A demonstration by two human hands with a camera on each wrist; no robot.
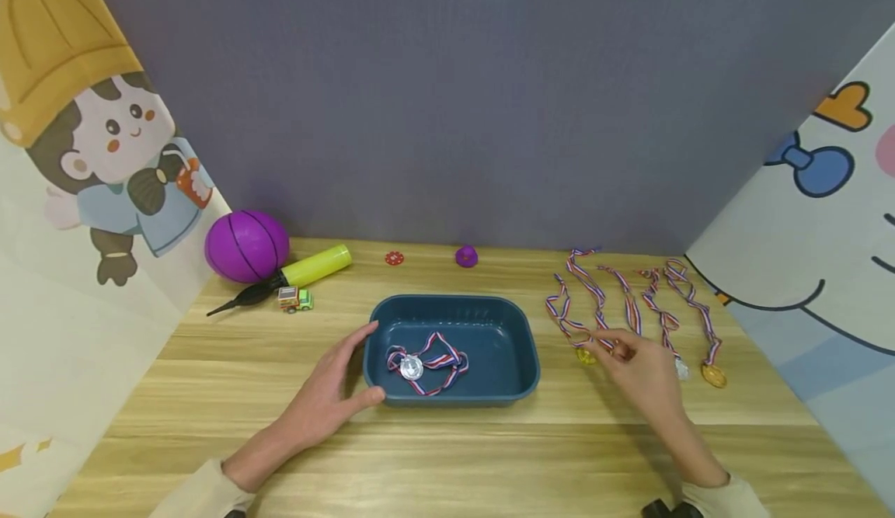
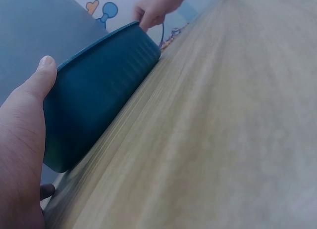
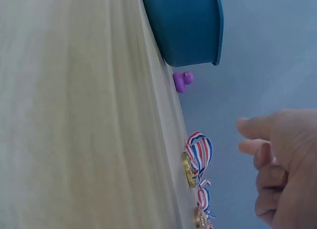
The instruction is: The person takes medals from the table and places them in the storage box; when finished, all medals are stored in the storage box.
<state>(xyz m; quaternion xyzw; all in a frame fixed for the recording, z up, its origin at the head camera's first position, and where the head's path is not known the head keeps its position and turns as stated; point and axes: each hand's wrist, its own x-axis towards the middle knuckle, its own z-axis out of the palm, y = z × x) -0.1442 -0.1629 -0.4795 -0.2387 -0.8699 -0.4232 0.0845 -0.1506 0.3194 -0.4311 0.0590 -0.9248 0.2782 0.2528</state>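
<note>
My left hand (image 1: 318, 401) rests against the left end of a dark blue plastic tub (image 1: 513, 382), thumb and index finger spread and fairly straight along its outside. Inside the tub lies a silver medal (image 1: 411, 367) on a striped red, white and blue ribbon (image 1: 440, 360). My right hand (image 1: 639, 370) hovers over the medals on the right, thumb and index tips close together, other fingers loosely bent. Nothing shows between those fingertips in the right wrist view. Below them is a gold medal (image 3: 189, 169) with its ribbon (image 3: 200, 152); the hand partly hides neighbouring medals in the head view.
Farther right lie a silver medal (image 1: 681, 369) and a gold medal (image 1: 714, 376). Along the back are a purple rubber duck (image 1: 466, 256) and a red disc (image 1: 395, 258). At back left sit a purple ball (image 1: 246, 246), a yellow-and-black pump (image 1: 315, 265) and a toy truck (image 1: 295, 299).
</note>
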